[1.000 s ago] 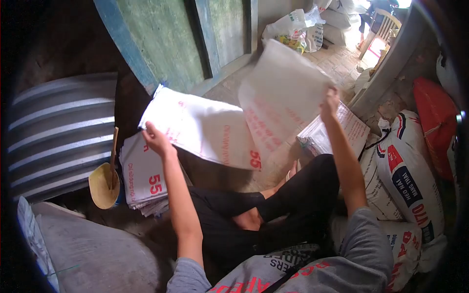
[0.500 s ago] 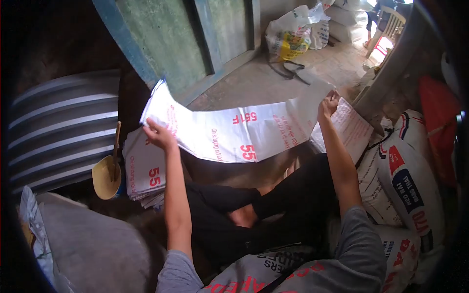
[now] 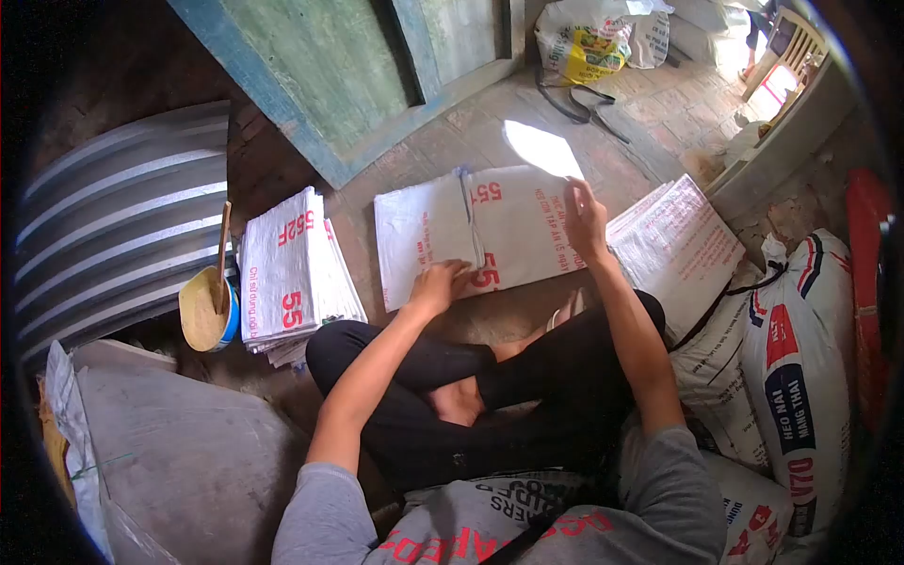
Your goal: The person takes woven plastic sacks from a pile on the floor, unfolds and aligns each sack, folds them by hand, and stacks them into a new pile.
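A white printed plastic sack (image 3: 532, 231) lies on the floor before my crossed legs, its left part folded over with the edge near the middle. My left hand (image 3: 441, 286) rests on that folded part near the edge, fingers stretched toward it. Raised over the sack's right end, my right hand (image 3: 586, 221) is closed around its lifted corner, which is bright with glare. One stack of printed sacks (image 3: 282, 273) lies to the left, and another stack (image 3: 673, 235) to the right of my right hand.
A tub (image 3: 202, 315) with a stick stands beside corrugated sheeting (image 3: 122, 226) on the left. Full sacks (image 3: 796, 377) lean at the right. Behind are a green door (image 3: 320, 85), a plastic bag (image 3: 584, 47), a black strap and a chair (image 3: 796, 52).
The stretched sack has come down onto the floor and its left part is folded over. My left hand has moved right and down; my right hand has moved left.
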{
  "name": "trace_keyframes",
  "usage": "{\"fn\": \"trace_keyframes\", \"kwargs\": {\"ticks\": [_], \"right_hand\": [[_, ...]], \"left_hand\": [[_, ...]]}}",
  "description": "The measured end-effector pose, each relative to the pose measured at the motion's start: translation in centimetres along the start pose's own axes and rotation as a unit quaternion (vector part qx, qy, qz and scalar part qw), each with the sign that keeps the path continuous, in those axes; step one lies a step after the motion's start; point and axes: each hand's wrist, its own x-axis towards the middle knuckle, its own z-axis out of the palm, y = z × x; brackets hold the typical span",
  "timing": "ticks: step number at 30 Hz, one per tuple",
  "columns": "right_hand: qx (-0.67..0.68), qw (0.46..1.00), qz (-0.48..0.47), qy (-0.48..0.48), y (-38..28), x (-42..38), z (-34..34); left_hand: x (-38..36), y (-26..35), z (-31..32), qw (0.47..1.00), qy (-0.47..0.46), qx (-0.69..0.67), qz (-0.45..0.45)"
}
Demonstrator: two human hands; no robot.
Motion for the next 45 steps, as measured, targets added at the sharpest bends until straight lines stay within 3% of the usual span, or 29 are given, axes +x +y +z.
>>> {"fn": "trace_keyframes", "kwargs": {"ticks": [4, 8, 11, 13, 15, 18, 20, 21, 23, 26, 31, 35, 37, 41, 43, 45], "right_hand": [[0.026, 0.999, -0.017, -0.031, -0.8, -0.7, 0.4], [0.002, 0.99, 0.031, -0.136, -1.5, -1.4, 0.3], [-0.005, 0.978, -0.009, -0.208, -1.1, -2.7, 0.9], [-0.039, 0.943, 0.002, -0.33, -0.2, -3.4, 1.0], [-0.114, 0.901, -0.031, -0.418, 0.3, -4.4, 0.7], [-0.252, 0.851, -0.009, -0.46, 2.6, -5.7, 1.4], [-0.36, 0.815, 0.002, -0.454, 2.6, -6.1, 1.3], [-0.362, 0.823, 0.022, -0.437, 2.6, -6.2, 1.2], [-0.368, 0.836, 0.059, -0.403, 2.7, -6.0, 0.8], [-0.348, 0.82, 0.074, -0.449, 4.0, -6.7, 0.8], [-0.308, 0.812, 0.091, -0.487, 4.9, -7.5, 2.3], [-0.292, 0.811, 0.023, -0.506, 5.2, -8.0, 4.5], [-0.307, 0.799, -0.002, -0.517, 5.4, -8.5, 5.3], [-0.298, 0.784, 0.036, -0.543, 3.3, -7.4, 4.3], [-0.278, 0.8, 0.065, -0.528, 2.6, -6.4, 4.1], [-0.235, 0.824, 0.084, -0.509, 3.0, -5.3, 4.2]], "left_hand": [[-0.4, -0.3, 0.4, 0.998, -0.068, 0.013, 0.013], [-0.8, -0.9, 0.8, 0.996, -0.082, 0.041, -0.018], [0.4, -2.8, -0.7, 0.977, -0.135, 0.068, -0.149], [-0.7, -6.6, -1.6, 0.979, 0.005, 0.111, -0.17], [-2.1, -10.4, -1.6, 0.931, 0.045, 0.284, -0.225], [-1.6, -11.4, -4.4, 0.881, -0.184, 0.1, -0.424], [-1.6, -10.6, -4.5, 0.85, -0.223, 0.068, -0.472], [-1.7, -10.9, -4.2, 0.833, -0.243, 0.052, -0.495], [-1.9, -11.7, -4.1, 0.83, -0.215, 0.012, -0.515], [-0.8, -13.4, -4.7, 0.806, -0.174, -0.082, -0.559], [-0.3, -15.9, -11.6, 0.823, 0.025, -0.257, -0.506], [-1.9, -19.1, -12.8, 0.751, 0.172, -0.39, -0.504], [-2.7, -23.7, -10.7, 0.7, 0.168, -0.481, -0.501], [-0.8, -21.2, -9.1, 0.607, 0.343, -0.483, -0.529], [-0.3, -19.4, -8.9, 0.6, 0.391, -0.527, -0.458], [-0.1, -15.7, -10.3, 0.638, 0.422, -0.513, -0.39]]}}
